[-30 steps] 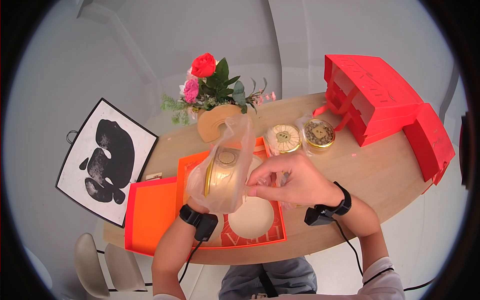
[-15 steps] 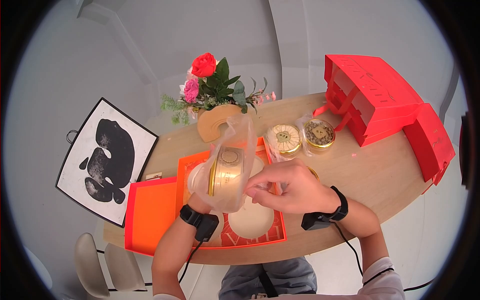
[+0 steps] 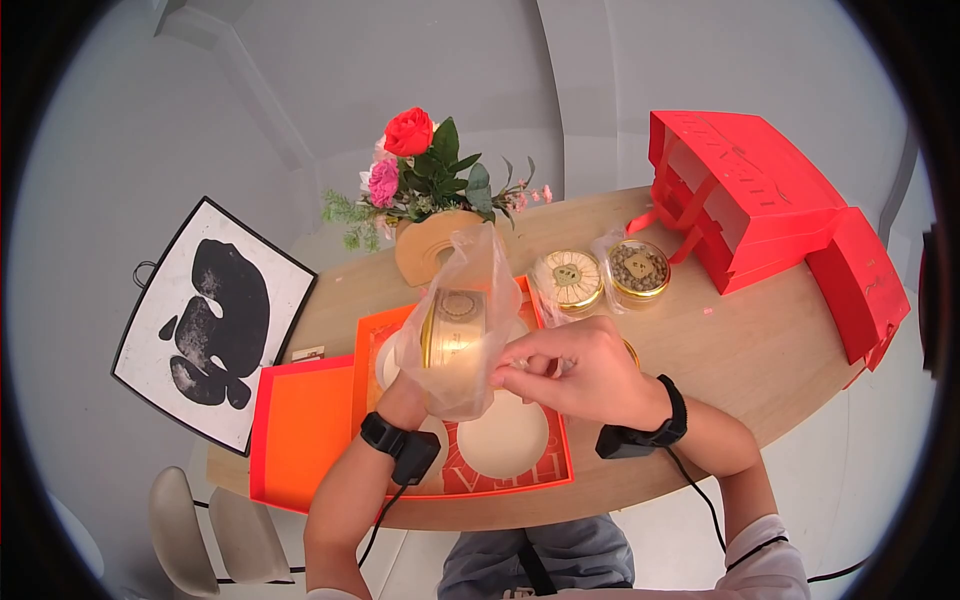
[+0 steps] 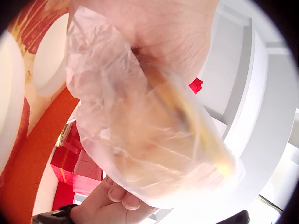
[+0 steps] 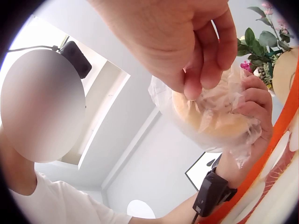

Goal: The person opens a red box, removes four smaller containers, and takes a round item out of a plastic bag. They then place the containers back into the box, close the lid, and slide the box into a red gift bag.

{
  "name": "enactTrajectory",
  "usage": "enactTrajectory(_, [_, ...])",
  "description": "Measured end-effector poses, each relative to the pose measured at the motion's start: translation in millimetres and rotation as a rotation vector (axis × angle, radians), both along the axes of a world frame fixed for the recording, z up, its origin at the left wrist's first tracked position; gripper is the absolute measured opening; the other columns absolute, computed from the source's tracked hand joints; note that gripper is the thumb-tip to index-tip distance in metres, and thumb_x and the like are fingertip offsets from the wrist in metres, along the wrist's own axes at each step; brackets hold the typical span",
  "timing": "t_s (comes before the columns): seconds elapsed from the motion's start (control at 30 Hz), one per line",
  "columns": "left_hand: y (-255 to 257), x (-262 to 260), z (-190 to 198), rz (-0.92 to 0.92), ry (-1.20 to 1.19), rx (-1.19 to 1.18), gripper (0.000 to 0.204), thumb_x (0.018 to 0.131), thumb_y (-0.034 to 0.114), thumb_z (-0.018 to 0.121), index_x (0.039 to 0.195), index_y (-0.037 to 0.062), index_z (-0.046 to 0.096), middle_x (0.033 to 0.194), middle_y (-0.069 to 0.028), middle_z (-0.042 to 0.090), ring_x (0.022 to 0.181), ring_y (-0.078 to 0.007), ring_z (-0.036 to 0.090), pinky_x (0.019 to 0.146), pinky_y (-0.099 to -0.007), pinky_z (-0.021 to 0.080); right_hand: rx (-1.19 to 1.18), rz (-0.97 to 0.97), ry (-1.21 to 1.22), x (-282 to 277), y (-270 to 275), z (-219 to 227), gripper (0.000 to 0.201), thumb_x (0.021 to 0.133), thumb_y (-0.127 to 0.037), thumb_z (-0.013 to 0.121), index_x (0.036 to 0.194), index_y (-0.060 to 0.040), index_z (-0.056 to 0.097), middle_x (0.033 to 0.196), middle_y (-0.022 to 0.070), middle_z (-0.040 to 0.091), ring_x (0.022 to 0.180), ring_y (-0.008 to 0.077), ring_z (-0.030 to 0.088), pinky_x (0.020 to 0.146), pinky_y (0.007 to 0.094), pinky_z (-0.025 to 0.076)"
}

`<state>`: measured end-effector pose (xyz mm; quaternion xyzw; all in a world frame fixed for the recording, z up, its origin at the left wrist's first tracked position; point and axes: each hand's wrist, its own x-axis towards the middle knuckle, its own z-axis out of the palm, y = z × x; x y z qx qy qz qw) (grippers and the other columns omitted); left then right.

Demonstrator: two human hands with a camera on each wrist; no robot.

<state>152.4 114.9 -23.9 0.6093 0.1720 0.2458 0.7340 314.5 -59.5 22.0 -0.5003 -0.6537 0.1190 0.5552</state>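
Observation:
A gold-rimmed round tin (image 3: 460,335) stands on edge inside a translucent plastic bag (image 3: 478,262), held up over the orange box (image 3: 561,440). My left hand (image 3: 403,400) grips the bagged tin from behind; its fingers curl round the bag in the right wrist view (image 5: 256,105). With thumb and fingertips my right hand (image 3: 590,375) pinches the bag's plastic at the tin's right side. In the left wrist view the bag (image 4: 140,140) covers most of the tin, and the right hand (image 4: 110,203) shows below it.
Two round gold-rimmed tins (image 3: 573,279) (image 3: 639,268) stand behind the right hand, with another partly hidden beside it. An orange lid (image 3: 305,425) lies left of the box. Further out are a flower vase (image 3: 430,243), a red gift bag (image 3: 745,200) and a black-and-white picture (image 3: 215,325).
The bagged tin has turned slightly and shifted a little, the bag's plastic moving with it. My right hand keeps its pinch, its wrist moving slightly left.

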Motion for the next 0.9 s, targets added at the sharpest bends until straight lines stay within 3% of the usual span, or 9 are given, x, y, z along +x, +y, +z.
enactTrajectory(0.37, [-13,-3,13,-0.027,-0.066,0.578,0.046,0.093,0.016,0.074,0.134,0.0045,0.056,0.123,-0.0076,0.063,0.107,-0.0169,0.063,0.088,-0.0306,0.056,0.092,-0.082,-0.146,4,2,-3,0.023,0.082,-0.026,0.085,0.093,-0.0082,0.077,0.065,0.0049,0.07,0.054,0.0132,0.068,0.051,0.0258,0.051])
enactTrajectory(0.43, [-19,-8,25,-0.093,0.056,0.376,0.077,0.101,0.071,0.034,0.147,0.0102,0.045,0.132,-0.0109,0.062,0.115,-0.0256,0.064,0.095,-0.0401,0.057,0.052,-0.087,-0.142,6,2,-2,0.024,0.081,-0.027,0.086,0.093,-0.0084,0.075,0.064,0.0042,0.07,0.054,0.0131,0.068,0.051,0.0256,0.051])
enactTrajectory(0.57, [-33,-2,41,-0.072,0.077,0.311,0.08,0.1,0.072,0.032,0.15,0.0106,0.043,0.137,-0.011,0.059,0.118,-0.0258,0.063,0.096,-0.0405,0.056,0.022,-0.029,-0.064,16,4,0,0.028,0.08,-0.025,0.087,0.096,-0.0086,0.072,0.065,0.0028,0.07,0.055,0.0116,0.068,0.053,0.0247,0.052])
enactTrajectory(0.63, [-36,1,46,-0.279,-0.289,-0.652,0.047,0.094,0.013,0.071,0.137,0.0034,0.054,0.117,-0.0096,0.069,0.103,-0.0214,0.069,0.09,-0.0318,0.057,0.026,0.003,-0.06,21,4,3,0.028,0.08,-0.024,0.087,0.097,-0.0084,0.072,0.066,0.0025,0.071,0.056,0.0112,0.068,0.054,0.0244,0.053])
enactTrajectory(0.67, [-40,0,48,-0.28,-0.289,-0.652,0.047,0.094,0.013,0.071,0.137,0.0034,0.054,0.117,-0.0096,0.069,0.103,-0.0214,0.069,0.09,-0.0318,0.057,0.035,0.009,-0.081,21,2,6,0.025,0.079,-0.019,0.088,0.093,-0.0058,0.072,0.067,0.002,0.071,0.058,0.0093,0.067,0.055,0.0226,0.052])
enactTrajectory(0.73, [-50,-3,50,-0.066,0.003,0.594,0.044,0.106,0.03,0.056,0.14,0.0042,0.052,0.122,-0.0096,0.067,0.108,-0.0198,0.067,0.09,-0.0316,0.057,0.043,0.015,-0.102,26,2,8,0.022,0.078,-0.014,0.089,0.089,-0.0033,0.073,0.069,0.0015,0.07,0.059,0.0074,0.065,0.056,0.0208,0.05])
enactTrajectory(0.77, [-43,-4,45,-0.066,0.004,0.594,0.044,0.106,0.03,0.056,0.14,0.0042,0.052,0.122,-0.0096,0.067,0.108,-0.0198,0.067,0.09,-0.0316,0.057,0.076,0.047,-0.091,29,3,8,0.022,0.08,-0.017,0.087,0.09,-0.0045,0.072,0.07,0.0017,0.07,0.059,0.0079,0.066,0.056,0.0219,0.052])
enactTrajectory(0.83, [-25,-4,37,-0.421,-0.139,-0.515,0.057,0.108,0.051,0.042,0.146,0.0087,0.048,0.128,-0.008,0.064,0.107,-0.0185,0.067,0.088,-0.0308,0.057,0.11,0.079,-0.081,36,2,10,0.022,0.081,-0.02,0.086,0.091,-0.0058,0.072,0.07,0.002,0.07,0.058,0.0085,0.066,0.057,0.0229,0.053])
enactTrajectory(0.9, [-36,0,36,-0.272,-0.068,-0.483,0.06,0.107,0.055,0.04,0.148,0.0111,0.046,0.129,-0.0075,0.063,0.107,-0.0181,0.067,0.087,-0.0309,0.058,0.093,0.025,-0.057,40,-1,15,0.019,0.082,-0.017,0.085,0.088,-0.0051,0.072,0.072,0.0012,0.071,0.058,0.0073,0.065,0.056,0.0221,0.051])
